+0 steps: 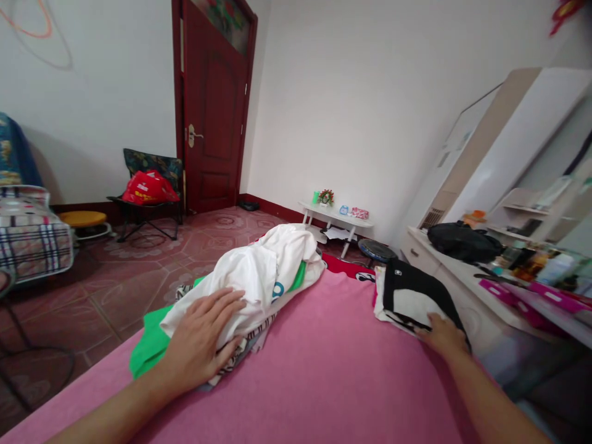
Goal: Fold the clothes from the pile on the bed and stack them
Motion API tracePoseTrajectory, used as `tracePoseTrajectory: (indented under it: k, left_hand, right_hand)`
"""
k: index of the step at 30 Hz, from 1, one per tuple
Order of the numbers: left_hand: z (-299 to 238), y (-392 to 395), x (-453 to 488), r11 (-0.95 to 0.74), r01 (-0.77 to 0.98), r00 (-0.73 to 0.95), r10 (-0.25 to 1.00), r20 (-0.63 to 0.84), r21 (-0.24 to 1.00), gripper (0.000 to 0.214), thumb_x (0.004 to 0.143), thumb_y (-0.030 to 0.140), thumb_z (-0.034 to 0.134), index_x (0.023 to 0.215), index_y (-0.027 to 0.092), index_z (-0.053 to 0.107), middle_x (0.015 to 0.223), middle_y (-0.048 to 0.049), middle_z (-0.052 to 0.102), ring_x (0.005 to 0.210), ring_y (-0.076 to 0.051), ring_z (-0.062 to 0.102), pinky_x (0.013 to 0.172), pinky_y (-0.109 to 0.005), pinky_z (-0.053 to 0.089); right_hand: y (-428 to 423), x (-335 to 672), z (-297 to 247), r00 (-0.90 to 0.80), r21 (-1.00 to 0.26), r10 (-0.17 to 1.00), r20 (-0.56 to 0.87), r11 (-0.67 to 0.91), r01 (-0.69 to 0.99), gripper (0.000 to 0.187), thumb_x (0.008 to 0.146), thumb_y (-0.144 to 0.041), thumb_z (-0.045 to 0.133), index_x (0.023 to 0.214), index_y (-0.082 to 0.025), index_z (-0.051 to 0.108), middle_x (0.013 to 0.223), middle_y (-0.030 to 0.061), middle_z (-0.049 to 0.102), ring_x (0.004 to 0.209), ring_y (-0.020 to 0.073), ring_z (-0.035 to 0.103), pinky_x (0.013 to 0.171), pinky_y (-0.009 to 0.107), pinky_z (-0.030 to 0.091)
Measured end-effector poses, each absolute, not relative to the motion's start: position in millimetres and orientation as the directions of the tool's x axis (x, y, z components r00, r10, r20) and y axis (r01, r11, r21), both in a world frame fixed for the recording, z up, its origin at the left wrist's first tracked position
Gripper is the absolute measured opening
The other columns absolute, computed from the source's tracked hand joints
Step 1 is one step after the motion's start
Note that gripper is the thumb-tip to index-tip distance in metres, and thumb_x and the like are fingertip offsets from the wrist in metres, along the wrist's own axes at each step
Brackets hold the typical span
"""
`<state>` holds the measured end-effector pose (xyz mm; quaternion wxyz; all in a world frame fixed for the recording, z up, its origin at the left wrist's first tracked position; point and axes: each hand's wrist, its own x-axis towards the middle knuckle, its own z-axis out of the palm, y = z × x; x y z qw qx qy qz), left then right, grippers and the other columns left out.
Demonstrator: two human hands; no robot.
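Observation:
My left hand (201,336) lies with its fingers stretched over a loose heap of clothes at the left edge of the pink-covered bed (324,370). A rumpled white T-shirt (250,271) with a blue print tops the heap. Green cloth (150,342) and black-and-white patterned cloth show beneath it. On the right, my right hand (444,336) rests at the near edge of a folded stack of clothes, with its fingers apart. A black-and-white folded garment (411,287) forms the top of that stack. Some fingertips of my right hand are hard to make out.
Beyond the bed stands a low white table (337,214) with a small potted flower, beside a dark round stool (377,250). A dresser (420,246) holding a black bag (462,240) runs along the right. A folding chair (152,161) carries a red bag near the door (215,111).

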<state>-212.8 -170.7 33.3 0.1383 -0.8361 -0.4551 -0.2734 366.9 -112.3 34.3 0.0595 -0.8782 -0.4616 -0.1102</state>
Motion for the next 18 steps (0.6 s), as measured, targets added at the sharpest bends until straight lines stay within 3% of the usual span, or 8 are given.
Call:
tracePoseTrajectory:
  k: [3,5,8,11,14,16,18]
  left_hand:
    - [35,-169,-214,-0.549,0.836,0.442,0.675,0.590,0.003,0.046,0.085,0.040,0.051,0.127,0.023,0.049,0.139,-0.0072,0.046,0.129,-0.029,0.037,0.102,-0.045,0.032]
    - [31,-168,-215,-0.551,0.835,0.445,0.664,0.601,-0.009,0.047,0.084,0.040,0.051,0.128,0.024,0.049,0.140,-0.0073,0.046,0.129,-0.029,0.038,0.102,-0.045,0.032]
    - [26,-167,-216,-0.558,0.829,0.450,0.641,0.622,-0.026,0.050,0.083,0.040,0.052,0.130,0.023,0.047,0.140,-0.0074,0.046,0.128,-0.030,0.039,0.101,-0.044,0.032]
    - [24,-168,-215,-0.564,0.825,0.451,0.616,0.646,-0.038,0.053,0.082,0.040,0.053,0.132,0.023,0.046,0.139,-0.0080,0.047,0.127,-0.030,0.040,0.101,-0.045,0.033]
    - [25,-170,-213,-0.559,0.829,0.440,0.613,0.656,-0.034,0.054,0.082,0.039,0.054,0.133,0.022,0.045,0.139,-0.0084,0.046,0.127,-0.031,0.041,0.101,-0.045,0.034]
    - [25,-171,-213,-0.557,0.830,0.437,0.617,0.654,-0.029,0.055,0.082,0.039,0.054,0.134,0.023,0.045,0.140,-0.0080,0.045,0.127,-0.031,0.040,0.101,-0.045,0.034]
    - [24,-172,-212,-0.557,0.830,0.438,0.623,0.648,-0.026,0.055,0.082,0.039,0.053,0.134,0.024,0.044,0.141,-0.0076,0.045,0.127,-0.031,0.040,0.101,-0.045,0.034]
  right_hand:
    - [-129,376,31,0.534,0.051,0.839,0.106,-0.541,0.839,0.026,0.083,-0.027,0.048,0.099,-0.015,0.066,0.108,0.0174,0.062,0.101,0.0328,0.059,0.075,0.040,0.046]
    - [-132,360,31,0.531,0.032,0.846,0.057,-0.533,0.846,0.025,0.084,-0.025,0.044,0.086,-0.017,0.068,0.095,0.0137,0.067,0.092,0.0294,0.063,0.072,0.036,0.046]
    - [-130,325,28,0.499,-0.008,0.862,0.092,-0.500,0.866,0.031,0.087,-0.027,0.039,0.082,-0.018,0.068,0.086,0.0098,0.067,0.085,0.0236,0.066,0.068,0.030,0.045]
    - [-127,302,26,0.494,-0.025,0.847,0.198,-0.500,0.866,0.033,0.089,-0.027,0.035,0.094,-0.017,0.066,0.100,0.0126,0.063,0.087,0.0220,0.065,0.068,0.028,0.045]
    - [-129,301,28,0.506,-0.016,0.816,0.280,-0.524,0.852,0.039,0.084,-0.015,0.040,0.120,-0.020,0.055,0.126,0.0149,0.048,0.091,0.0217,0.064,0.071,0.030,0.045]
    - [-133,310,31,0.526,0.000,0.796,0.301,-0.551,0.834,0.051,0.081,-0.007,0.040,0.131,-0.019,0.044,0.128,0.0173,0.046,0.087,0.0217,0.065,0.070,0.031,0.046]
    - [-138,320,35,0.542,0.018,0.780,0.312,-0.575,0.818,0.049,0.082,-0.004,0.037,0.131,-0.010,0.041,0.119,0.0203,0.051,0.087,0.0237,0.065,0.071,0.033,0.047]
